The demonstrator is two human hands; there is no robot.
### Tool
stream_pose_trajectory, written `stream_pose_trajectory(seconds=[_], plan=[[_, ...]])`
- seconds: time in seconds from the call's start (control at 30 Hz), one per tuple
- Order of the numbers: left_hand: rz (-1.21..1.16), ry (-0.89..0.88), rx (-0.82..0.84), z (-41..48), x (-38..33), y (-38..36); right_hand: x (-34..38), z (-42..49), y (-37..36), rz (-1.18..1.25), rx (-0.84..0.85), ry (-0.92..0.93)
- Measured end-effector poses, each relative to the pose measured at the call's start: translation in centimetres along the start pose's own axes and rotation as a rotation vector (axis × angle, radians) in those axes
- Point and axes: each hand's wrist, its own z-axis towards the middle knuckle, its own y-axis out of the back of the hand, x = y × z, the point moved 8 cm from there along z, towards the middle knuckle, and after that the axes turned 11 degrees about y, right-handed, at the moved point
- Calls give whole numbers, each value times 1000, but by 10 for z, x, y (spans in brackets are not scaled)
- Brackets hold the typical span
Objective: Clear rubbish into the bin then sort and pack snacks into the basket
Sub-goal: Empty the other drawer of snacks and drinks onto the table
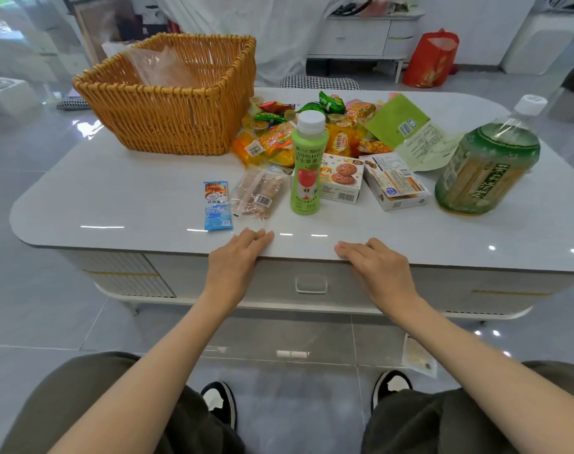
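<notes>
Both hands lie flat with fingers straight on the near edge of a white table (115, 198), left hand (234, 257) and right hand (375, 267) apart, holding nothing. A wicker basket (167, 119) stands far left. Beside it lie heaped snacks (311, 126), a juice bottle (306, 162), biscuit boxes (393, 183) and a tea bottle (485, 158).

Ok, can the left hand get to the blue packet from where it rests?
Probably yes. The left hand lies flat on the near edge of the table, and the blue packet sits just beyond its fingertips with bare tabletop between; the clear-wrapped biscuits lie beside it, not over it.
</notes>
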Motion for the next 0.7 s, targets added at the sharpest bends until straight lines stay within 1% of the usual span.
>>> stream_pose_trajectory(seconds=[0.03, 0.1, 0.13, 0.23, 0.3, 0.33, 0.4, 0.47, 0.57, 0.7], plan=[[6, 7, 8, 0, 0, 1, 0, -1, 1, 3, 6, -13], [4, 32, 80, 0, -1, 2, 1, -1, 6, 18, 56, -60], [9, 39, 129, -1, -3, 2, 2, 0, 8, 29, 108, -86], [20, 34, 274, -5, -4, 4, 1, 0, 7, 53, 358, -148], [-13, 33, 280, -8, -8, 19, 1, 3, 13, 195, 407, -214], [-45, 35, 255, -9, -8, 30, 2, 5, 20, 292, 381, -271], [-109, 44, 184, -10, -9, 54, 7, 11, 36, 451, 269, -347], [-169, 58, 137, -9, -9, 76, 18, 20, 48, 512, 205, -334], [-225, 77, 132, -5, -8, 97, 33, 41, 59, 559, 161, -293], [-306, 150, 128, 10, 7, 109, 45, 76, 51, 648, 129, -277]])
